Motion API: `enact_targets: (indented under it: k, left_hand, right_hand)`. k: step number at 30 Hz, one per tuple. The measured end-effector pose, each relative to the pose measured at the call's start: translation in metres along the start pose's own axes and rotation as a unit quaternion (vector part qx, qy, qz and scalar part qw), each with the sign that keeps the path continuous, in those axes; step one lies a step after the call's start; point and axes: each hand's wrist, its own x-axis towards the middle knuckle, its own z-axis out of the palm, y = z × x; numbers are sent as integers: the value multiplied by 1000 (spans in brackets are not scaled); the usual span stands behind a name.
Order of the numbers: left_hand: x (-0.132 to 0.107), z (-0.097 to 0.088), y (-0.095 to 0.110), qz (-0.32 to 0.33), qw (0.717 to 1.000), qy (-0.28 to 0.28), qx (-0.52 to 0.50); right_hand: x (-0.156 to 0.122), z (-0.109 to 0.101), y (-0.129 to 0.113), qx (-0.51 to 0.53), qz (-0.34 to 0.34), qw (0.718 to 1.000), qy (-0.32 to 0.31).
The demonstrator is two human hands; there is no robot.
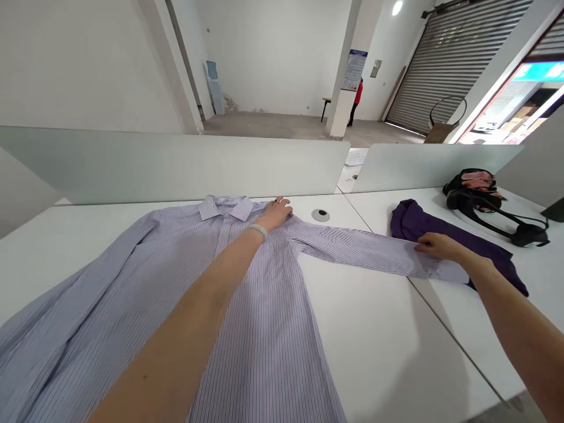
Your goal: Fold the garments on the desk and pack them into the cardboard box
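Note:
A striped, collared long-sleeved shirt (264,305) lies spread front side up on the white table. My left hand (277,214), with a pale bangle at the wrist, is at the shirt's shoulder beside the collar. Its fingers are bent and close on the fabric there. The sleeve (352,247) on that side stretches out to the right. Toward its cuff, my right hand (436,245) pinches the sleeve's upper edge between thumb and fingers. The other sleeve (88,288) runs down the shirt's left side. Under the cuff end lies a folded dark purple cloth (458,232).
A frosted low partition (198,167) borders the table's far edge. At the back right sit a black headset-like device with a strap (489,211) and a dark and pink bundle (476,179). A round cable grommet (320,215) is set in the tabletop. A person in red (358,97) stands beyond.

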Motion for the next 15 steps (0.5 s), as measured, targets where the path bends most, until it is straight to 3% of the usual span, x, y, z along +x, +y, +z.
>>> enact_targets:
  k: [3,6,8,11,15]
  left_hand:
    - [1,12,-4,-19,999,25,-12]
    - [-3,26,-3,-58,996,64,-27]
    - [-5,34,-1,-82,992,88,-37]
    - [-6,40,0,-98,989,104,-49]
    - [-7,33,3,-92,989,102,-58]
  right_hand:
    - [1,-12,10,-25,3,1000,-5]
    - [3,-18,21,-91,61,992,65]
    - [3,-15,29,-110,86,989,40]
    - [0,-5,41,-73,110,991,-35]
    - [-13,0,62,23,188,982,-14]
